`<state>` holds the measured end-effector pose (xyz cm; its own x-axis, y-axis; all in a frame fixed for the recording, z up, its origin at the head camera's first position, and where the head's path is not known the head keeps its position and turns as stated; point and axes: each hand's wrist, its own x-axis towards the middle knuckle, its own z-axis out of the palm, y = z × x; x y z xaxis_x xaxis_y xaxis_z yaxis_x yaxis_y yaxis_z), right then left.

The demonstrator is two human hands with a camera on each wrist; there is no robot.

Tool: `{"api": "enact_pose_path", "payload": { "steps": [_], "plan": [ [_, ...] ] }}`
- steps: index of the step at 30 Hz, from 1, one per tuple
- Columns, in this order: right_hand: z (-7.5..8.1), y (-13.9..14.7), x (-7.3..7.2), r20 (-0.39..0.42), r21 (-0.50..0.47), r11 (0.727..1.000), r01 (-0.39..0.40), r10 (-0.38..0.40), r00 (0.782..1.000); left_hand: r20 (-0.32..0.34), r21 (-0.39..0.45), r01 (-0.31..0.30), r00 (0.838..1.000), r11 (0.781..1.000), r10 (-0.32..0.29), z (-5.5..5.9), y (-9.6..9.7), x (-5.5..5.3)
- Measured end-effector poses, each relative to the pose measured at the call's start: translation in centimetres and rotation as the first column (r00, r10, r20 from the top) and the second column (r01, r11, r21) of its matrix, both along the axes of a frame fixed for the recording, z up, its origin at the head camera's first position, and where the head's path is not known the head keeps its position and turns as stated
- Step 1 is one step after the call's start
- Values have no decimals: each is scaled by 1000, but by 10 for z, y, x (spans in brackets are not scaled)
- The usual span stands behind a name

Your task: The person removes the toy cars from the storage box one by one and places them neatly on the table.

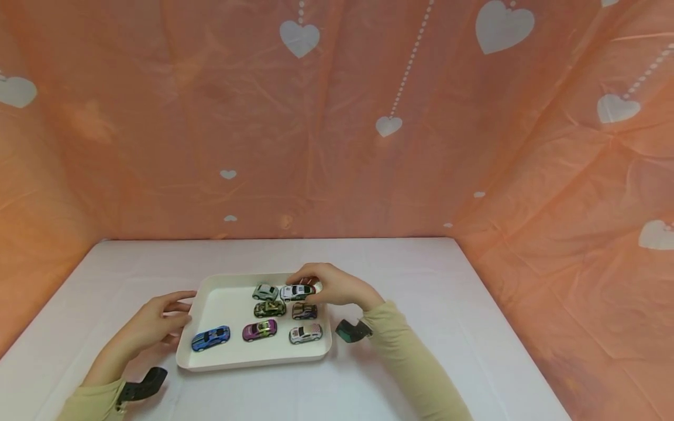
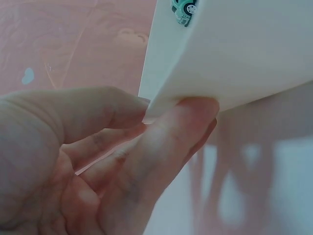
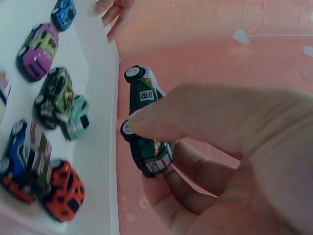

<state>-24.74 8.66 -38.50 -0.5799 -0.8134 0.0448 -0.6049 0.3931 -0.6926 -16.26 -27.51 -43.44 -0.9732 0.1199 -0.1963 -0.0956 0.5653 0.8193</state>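
My right hand [image 1: 337,285] grips a white and green toy car [image 3: 145,125] with a number on its side, thumb across its wheels. In the head view this car overlaps the far right of the white tray [image 1: 226,359]. My left hand [image 1: 150,321] pinches the tray's left edge; in the left wrist view the fingers [image 2: 161,142] lie right at the rim. On the tray, a camouflage car [image 1: 270,309] sits by a pale green car [image 1: 265,292]. A red black-spotted car [image 3: 64,191] shows only in the right wrist view.
Nearer the front of the tray stand a blue car [image 1: 210,338], a purple car [image 1: 260,330] and a white car [image 1: 305,334]. A striped car [image 1: 304,311] is just behind the white one. White cloth [image 1: 421,275] covers the table, with orange heart-printed sheeting [image 1: 337,146] around it.
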Motion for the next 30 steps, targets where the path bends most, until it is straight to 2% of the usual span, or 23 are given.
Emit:
{"api": "enact_pose_path", "payload": {
  "steps": [8,20,30],
  "plan": [
    [1,21,2,5,-7,1000,30,-30,1000,4,24,16,1000,1000,-16,1,-1,0],
    [-11,57,3,-4,3,992,126,-126,992,-5,19,7,1000,1000,-7,1,0,1],
    [-25,79,5,2,-2,991,137,-137,991,-9,22,-1,1000,1000,2,1,0,3]
  ]
}}
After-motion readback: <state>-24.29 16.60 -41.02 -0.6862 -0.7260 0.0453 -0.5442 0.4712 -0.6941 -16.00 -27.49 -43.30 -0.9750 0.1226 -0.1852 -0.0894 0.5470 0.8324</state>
